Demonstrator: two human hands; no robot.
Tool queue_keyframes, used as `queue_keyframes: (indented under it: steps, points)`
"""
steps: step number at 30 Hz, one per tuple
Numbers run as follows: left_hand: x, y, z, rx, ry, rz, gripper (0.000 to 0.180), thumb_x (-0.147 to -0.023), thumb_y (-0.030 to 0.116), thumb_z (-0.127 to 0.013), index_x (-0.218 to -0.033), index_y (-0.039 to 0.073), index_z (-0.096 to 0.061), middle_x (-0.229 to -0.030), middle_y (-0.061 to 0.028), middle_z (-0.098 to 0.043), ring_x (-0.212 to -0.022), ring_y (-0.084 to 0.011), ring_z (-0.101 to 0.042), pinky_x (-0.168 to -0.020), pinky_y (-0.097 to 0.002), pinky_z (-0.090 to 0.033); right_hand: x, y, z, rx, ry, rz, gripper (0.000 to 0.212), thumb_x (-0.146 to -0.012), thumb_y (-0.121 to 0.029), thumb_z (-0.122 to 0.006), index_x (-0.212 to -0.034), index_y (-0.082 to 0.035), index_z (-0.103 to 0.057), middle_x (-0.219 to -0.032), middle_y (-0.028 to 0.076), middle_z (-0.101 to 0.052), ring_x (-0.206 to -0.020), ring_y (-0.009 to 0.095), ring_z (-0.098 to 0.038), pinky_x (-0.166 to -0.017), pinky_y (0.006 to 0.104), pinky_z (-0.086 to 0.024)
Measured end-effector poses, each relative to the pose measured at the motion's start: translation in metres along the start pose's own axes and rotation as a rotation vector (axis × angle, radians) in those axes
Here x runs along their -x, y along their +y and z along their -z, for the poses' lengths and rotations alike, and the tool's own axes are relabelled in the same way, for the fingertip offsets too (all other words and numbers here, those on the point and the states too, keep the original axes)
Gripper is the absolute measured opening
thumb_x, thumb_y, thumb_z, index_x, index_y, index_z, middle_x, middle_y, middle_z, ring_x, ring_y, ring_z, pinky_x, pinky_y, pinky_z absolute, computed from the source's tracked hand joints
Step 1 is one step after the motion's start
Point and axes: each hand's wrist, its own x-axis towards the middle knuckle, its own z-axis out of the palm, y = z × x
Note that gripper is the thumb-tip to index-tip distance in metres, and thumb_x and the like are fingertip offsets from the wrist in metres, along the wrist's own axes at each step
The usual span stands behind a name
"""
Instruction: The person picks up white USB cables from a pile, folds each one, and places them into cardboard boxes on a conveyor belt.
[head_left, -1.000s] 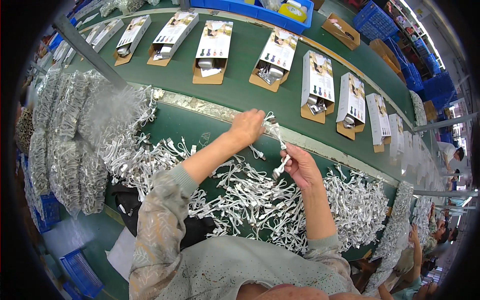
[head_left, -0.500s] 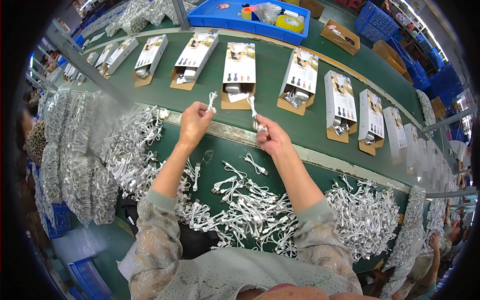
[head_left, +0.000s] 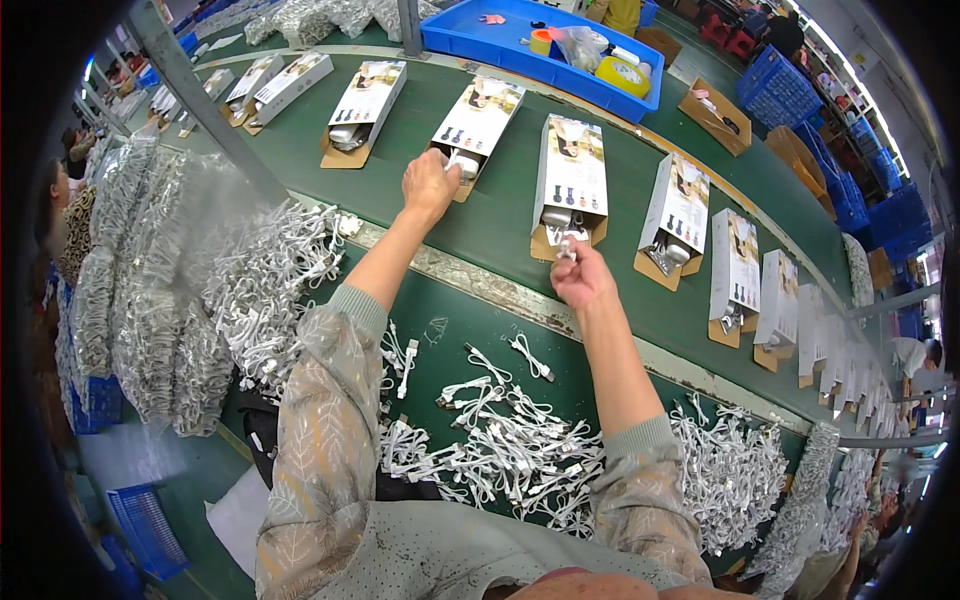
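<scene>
My left hand (head_left: 430,186) is closed on a white USB cable (head_left: 462,163), its fingers at the open end of a white box (head_left: 481,108). A second white USB cable (head_left: 567,248) is pinched in my right hand (head_left: 583,276), just in front of the open near end of another white box (head_left: 572,168). Inside that box a grey-silver device (head_left: 557,217) shows, and the brown flap hangs out. Between my forearms and the belt edge lies a spread pile of bundled white cables (head_left: 520,440).
More white boxes (head_left: 362,100) line the green belt (head_left: 290,165) on both sides. A blue tray (head_left: 490,42) with tape rolls stands beyond. Cable heaps (head_left: 730,470) flank my arms, and bagged cables (head_left: 145,300) are stacked left. A metal post (head_left: 205,110) rises at left.
The boxes have shifted right along the belt. My left hand has moved forward to a box opening with its cable. My right hand has moved right, to a box front.
</scene>
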Motion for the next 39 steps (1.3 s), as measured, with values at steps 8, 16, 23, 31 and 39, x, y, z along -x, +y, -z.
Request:
queue_keyframes:
  steps: [8, 16, 23, 31, 39]
  points:
    - [0.052, 0.045, -0.003, 0.167, -0.085, -0.407, 0.037, -0.082, 0.021, -0.059, -0.110, -0.003, -0.054, -0.111, -0.0237, -0.057, -0.103, -0.0361, -0.056, -0.089, -0.0421, -0.044, 0.059, 0.021, 0.013, 0.499, -0.037, 0.247, 0.014, -0.087, -0.020, -0.059, -0.086, -0.006, -0.058, -0.069, -0.001, -0.054, -0.051, 0.004, -0.044, -0.043, 0.0190, -0.038]
    - [0.148, 0.071, 0.060, 0.215, -0.814, -0.344, 0.020, -0.084, 0.016, -0.055, -0.088, -0.002, -0.062, -0.068, -0.0106, -0.060, -0.057, -0.0153, -0.060, -0.056, -0.0285, -0.048, 0.069, 0.040, 0.012, 0.478, -0.110, 0.366, 0.022, -0.086, -0.023, -0.063, -0.093, -0.003, -0.056, -0.073, 0.001, -0.057, -0.052, 0.004, -0.047, -0.045, 0.0184, -0.043]
    - [0.156, 0.051, 0.066, 0.506, -0.871, 0.015, 0.023, -0.080, 0.019, -0.062, -0.080, -0.004, -0.063, -0.064, -0.0059, -0.061, -0.058, -0.0104, -0.060, -0.055, -0.0278, -0.050, 0.096, 0.046, 0.033, 0.806, 0.024, 0.744, 0.025, -0.091, -0.026, -0.056, -0.095, -0.002, -0.055, -0.075, 0.005, -0.060, -0.059, 0.012, -0.055, -0.049, 0.0256, -0.045]
    - [0.024, -0.011, 0.002, -0.064, -0.113, 0.007, 0.020, -0.073, 0.020, -0.066, -0.067, 0.000, -0.065, -0.065, -0.0155, -0.064, -0.065, -0.0314, -0.064, -0.069, -0.0402, -0.049, 0.088, 0.032, 0.090, 1.640, 0.177, 1.392, 0.027, -0.085, -0.016, -0.059, -0.064, -0.004, -0.046, -0.059, 0.015, -0.048, -0.054, 0.034, -0.051, -0.050, 0.0403, -0.041]
    - [0.062, 0.022, -0.017, 0.159, -0.240, -0.219, 0.046, -0.075, 0.012, -0.064, -0.118, 0.000, -0.053, -0.094, -0.0172, -0.065, -0.088, -0.0308, -0.063, -0.082, -0.0362, -0.048, 0.079, 0.031, 0.098, 1.729, 0.221, 1.486, 0.025, -0.085, -0.017, -0.058, -0.066, -0.005, -0.047, -0.064, 0.013, -0.052, -0.058, 0.034, -0.054, -0.050, 0.0419, -0.043]
